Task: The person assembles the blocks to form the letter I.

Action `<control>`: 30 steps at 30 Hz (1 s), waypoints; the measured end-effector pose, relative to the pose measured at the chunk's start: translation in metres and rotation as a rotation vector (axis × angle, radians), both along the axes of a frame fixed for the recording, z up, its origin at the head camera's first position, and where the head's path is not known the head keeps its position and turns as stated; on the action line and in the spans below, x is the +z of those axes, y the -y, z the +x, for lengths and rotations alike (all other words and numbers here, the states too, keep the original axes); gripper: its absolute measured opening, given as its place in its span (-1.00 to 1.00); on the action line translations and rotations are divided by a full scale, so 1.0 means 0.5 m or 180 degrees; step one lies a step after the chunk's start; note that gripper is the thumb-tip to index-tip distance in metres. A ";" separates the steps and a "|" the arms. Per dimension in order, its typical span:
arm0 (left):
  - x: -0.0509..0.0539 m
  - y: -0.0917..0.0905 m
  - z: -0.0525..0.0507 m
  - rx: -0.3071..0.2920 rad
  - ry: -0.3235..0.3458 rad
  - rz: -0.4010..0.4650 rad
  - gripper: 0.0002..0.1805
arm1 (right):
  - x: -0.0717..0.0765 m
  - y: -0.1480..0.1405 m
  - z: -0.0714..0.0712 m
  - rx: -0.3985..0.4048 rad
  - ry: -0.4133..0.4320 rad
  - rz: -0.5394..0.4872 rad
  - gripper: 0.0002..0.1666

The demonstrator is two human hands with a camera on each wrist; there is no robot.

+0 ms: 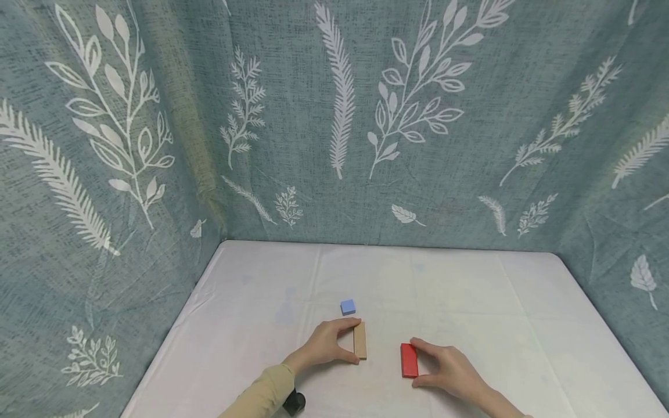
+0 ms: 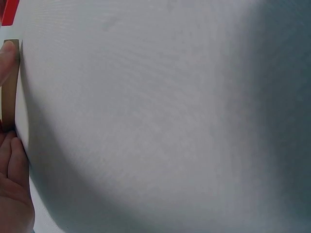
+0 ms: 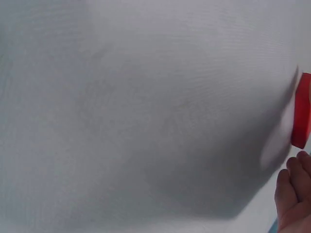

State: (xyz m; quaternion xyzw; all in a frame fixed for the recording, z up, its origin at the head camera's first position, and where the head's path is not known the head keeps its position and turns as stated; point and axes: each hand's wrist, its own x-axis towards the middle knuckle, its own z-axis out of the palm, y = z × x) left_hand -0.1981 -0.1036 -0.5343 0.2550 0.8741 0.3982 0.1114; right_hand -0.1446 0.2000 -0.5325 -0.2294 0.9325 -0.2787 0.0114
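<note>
My left hand spans a slim wooden block, pinching it at its far and near ends between fingers and thumb. In the left wrist view the thumb lies over one end of this wooden block, and the fingertips meet the other end. To the right, my right hand pinches a red rectangular block in the same way, at its right-hand corners. Only part of the red block shows at the edge of the right wrist view. A small blue block lies just beyond the left hand.
A white cloth covers the table. Green curtains with white leaf prints enclose the back and both sides. A black object sits beside the left sleeve at the bottom edge of the head view.
</note>
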 end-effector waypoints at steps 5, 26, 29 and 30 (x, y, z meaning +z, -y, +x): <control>0.001 0.000 0.000 0.0005 -0.0033 -0.0029 -0.15 | 0.011 0.001 0.003 0.0063 -0.0114 -0.0246 -0.28; 0.000 -0.002 0.001 -0.0003 -0.0045 -0.0014 -0.16 | -0.016 0.007 0.010 0.0077 -0.0287 -0.0625 -0.56; 0.000 0.000 0.003 0.0006 -0.0036 -0.0010 -0.16 | -0.017 0.008 0.007 0.0093 -0.0237 -0.0677 -0.56; 0.000 0.000 0.004 0.0013 -0.0032 -0.0003 -0.16 | -0.018 0.008 0.006 0.0101 -0.0231 -0.0673 -0.57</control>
